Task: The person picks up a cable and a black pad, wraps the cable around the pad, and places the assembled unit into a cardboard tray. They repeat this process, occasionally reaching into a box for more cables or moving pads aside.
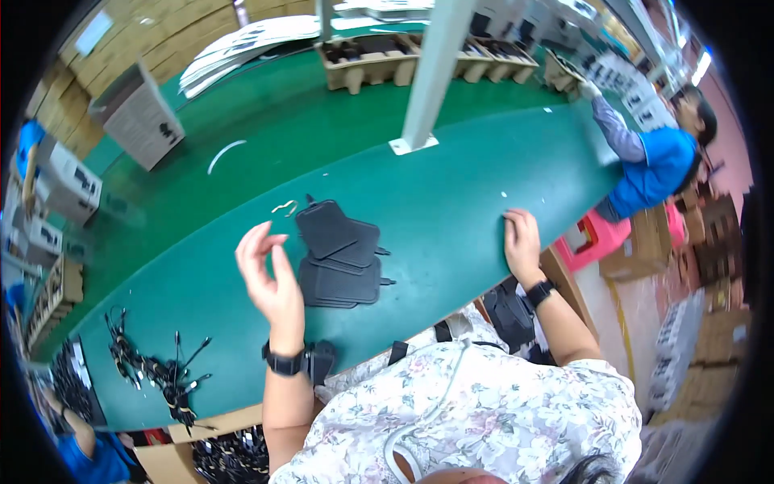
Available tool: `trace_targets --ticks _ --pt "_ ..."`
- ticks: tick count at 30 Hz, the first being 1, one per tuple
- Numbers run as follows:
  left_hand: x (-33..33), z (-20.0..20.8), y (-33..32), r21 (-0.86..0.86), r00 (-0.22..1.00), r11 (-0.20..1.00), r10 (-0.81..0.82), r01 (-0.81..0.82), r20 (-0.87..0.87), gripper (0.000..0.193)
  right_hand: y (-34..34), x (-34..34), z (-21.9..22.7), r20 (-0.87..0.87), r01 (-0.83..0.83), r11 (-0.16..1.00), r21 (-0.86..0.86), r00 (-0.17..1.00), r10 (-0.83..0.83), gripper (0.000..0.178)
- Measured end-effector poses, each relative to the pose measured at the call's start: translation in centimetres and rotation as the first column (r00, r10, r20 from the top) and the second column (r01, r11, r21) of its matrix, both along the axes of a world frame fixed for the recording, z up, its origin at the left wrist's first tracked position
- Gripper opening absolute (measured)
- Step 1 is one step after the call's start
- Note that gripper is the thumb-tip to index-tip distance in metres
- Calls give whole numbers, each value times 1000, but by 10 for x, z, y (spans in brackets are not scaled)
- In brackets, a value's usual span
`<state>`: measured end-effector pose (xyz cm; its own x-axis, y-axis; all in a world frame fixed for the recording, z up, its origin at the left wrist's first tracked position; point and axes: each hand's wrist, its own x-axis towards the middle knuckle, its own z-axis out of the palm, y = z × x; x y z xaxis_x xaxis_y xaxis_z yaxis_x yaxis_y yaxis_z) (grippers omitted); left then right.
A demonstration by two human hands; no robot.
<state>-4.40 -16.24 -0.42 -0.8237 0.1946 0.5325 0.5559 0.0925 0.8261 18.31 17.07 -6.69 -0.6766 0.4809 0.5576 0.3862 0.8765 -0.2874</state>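
Note:
My left hand (pixel 270 270) is raised over the green table (pixel 451 218), its fingers curved and apart with nothing between them. Just to its right lies a loose pile of flat black rectangular pads (pixel 343 282), with short dark plug-like ends sticking out on the right and at the top. Beyond the pile are small gold-coloured ties (pixel 285 208). My right hand (pixel 522 242) rests near the table's front edge, fingers extended and holding nothing. Both wrists wear black bands. Bundles of black cables (pixel 169 373) lie on the table at the left.
A pale metal post (pixel 431 81) rises from the table's middle. Behind it, a green conveyor belt (pixel 266 145) carries an upright printed box (pixel 141 117) and cardboard trays (pixel 367 68). Co-workers in blue (pixel 657 169) are at right and lower left. A pink stool (pixel 592 242) stands at right.

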Motion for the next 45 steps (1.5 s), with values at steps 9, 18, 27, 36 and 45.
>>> trace_targets --ticks 9,18,27,36,45 --pt "86 108 -66 439 683 552 -384 709 -621 26 1 8 2 -61 25 995 -95 998 -31 19" --pt "111 134 -13 453 533 441 -71 775 -843 41 4 10 -6 -100 41 988 -150 993 -56 20" --pt "114 137 6 584 604 408 95 701 -791 45 2 8 -5 -126 38 991 -126 991 -54 18" --pt "124 123 32 556 610 471 45 685 -791 47 -1 6 -6 -85 138 990 -40 986 -141 16" --pt "120 80 139 -153 481 734 -573 662 -664 36 1 11 -6 -221 81 982 -172 968 -119 16"
